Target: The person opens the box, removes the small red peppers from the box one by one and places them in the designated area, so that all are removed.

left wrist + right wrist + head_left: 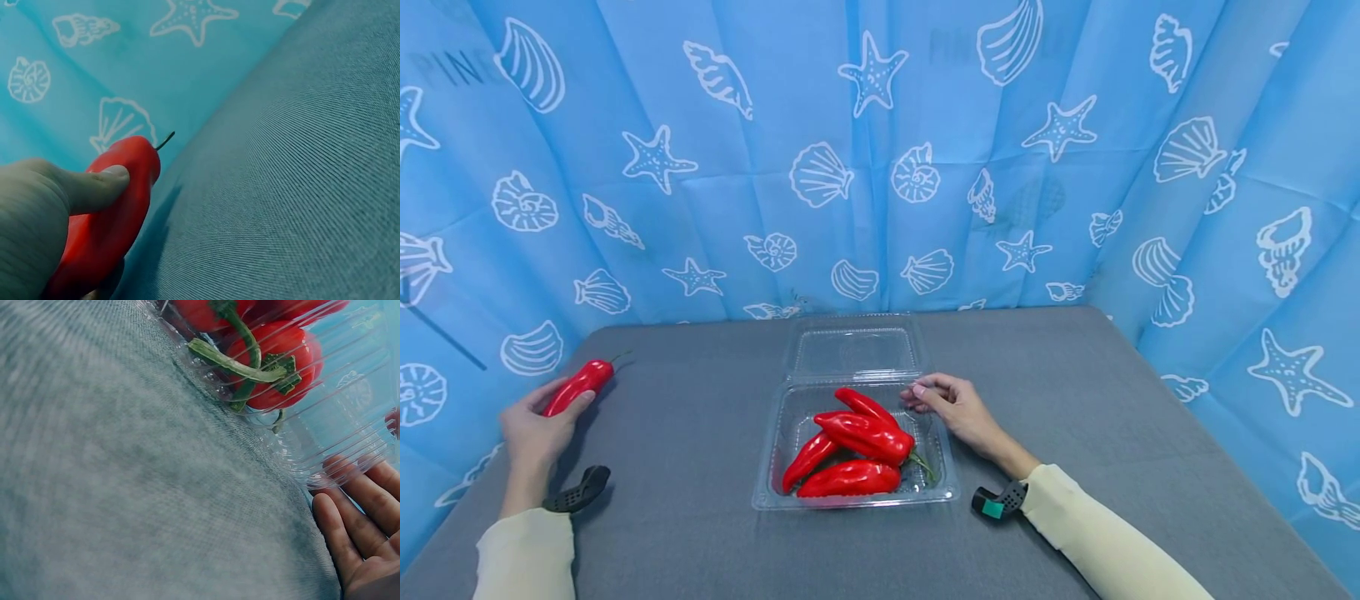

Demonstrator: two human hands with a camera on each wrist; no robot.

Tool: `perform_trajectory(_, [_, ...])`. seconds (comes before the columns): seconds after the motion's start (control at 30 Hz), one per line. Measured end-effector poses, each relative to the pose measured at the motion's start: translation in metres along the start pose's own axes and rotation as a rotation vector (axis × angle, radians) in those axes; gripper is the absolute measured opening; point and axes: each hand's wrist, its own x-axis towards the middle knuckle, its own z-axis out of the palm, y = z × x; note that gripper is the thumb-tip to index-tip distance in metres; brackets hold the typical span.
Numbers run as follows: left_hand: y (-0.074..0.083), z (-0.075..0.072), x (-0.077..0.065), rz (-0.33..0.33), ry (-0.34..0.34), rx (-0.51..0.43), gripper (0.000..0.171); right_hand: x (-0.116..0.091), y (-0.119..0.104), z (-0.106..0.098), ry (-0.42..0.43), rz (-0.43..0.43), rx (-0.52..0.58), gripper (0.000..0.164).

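Note:
At the table's left side, my left hand [538, 427] grips a long red pepper [578, 389]. Its thumb lies along the pepper in the left wrist view, and the thin stem points away from the hand. A clear plastic clamshell box [762, 483] stands mid-table, its lid [857, 346] folded back behind it. Several red peppers [861, 437] lie inside, some crossed over others; green stems [250, 372] show through the ridged wall. My right hand [951, 407] is at the box's back right corner, fingers loosely extended, with fingertips partly behind clear plastic in the right wrist view.
A grey cloth-covered table [685, 533] lies under everything. Behind it and along both sides hangs a blue curtain [737, 208] with white shell and starfish prints. Black wrist devices [1000, 500] sit at both cuffs.

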Motion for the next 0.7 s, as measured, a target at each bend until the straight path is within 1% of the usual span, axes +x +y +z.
perform_trajectory(0.2, [-0.0027,0.0019,-0.0007,-0.017,0.031,-0.002,0.064,0.0001,0.0015,-0.0002,0.003,0.011,-0.006,0.031])
perform_trajectory(0.43, [-0.0053,0.0031,-0.0033,-0.022,0.06,-0.007,0.064,0.0005,0.002,0.0002,0.002,-0.02,-0.015,0.03])
perform_trajectory(0.6, [-0.0064,0.0023,-0.0044,-0.037,0.079,-0.002,0.066,0.0008,0.0026,0.0005,0.002,-0.023,-0.009,0.03])
perform_trajectory(0.7, [-0.0081,0.0024,-0.0046,-0.033,0.103,0.006,0.066,0.0008,0.0035,0.0004,0.002,-0.028,-0.003,0.031])
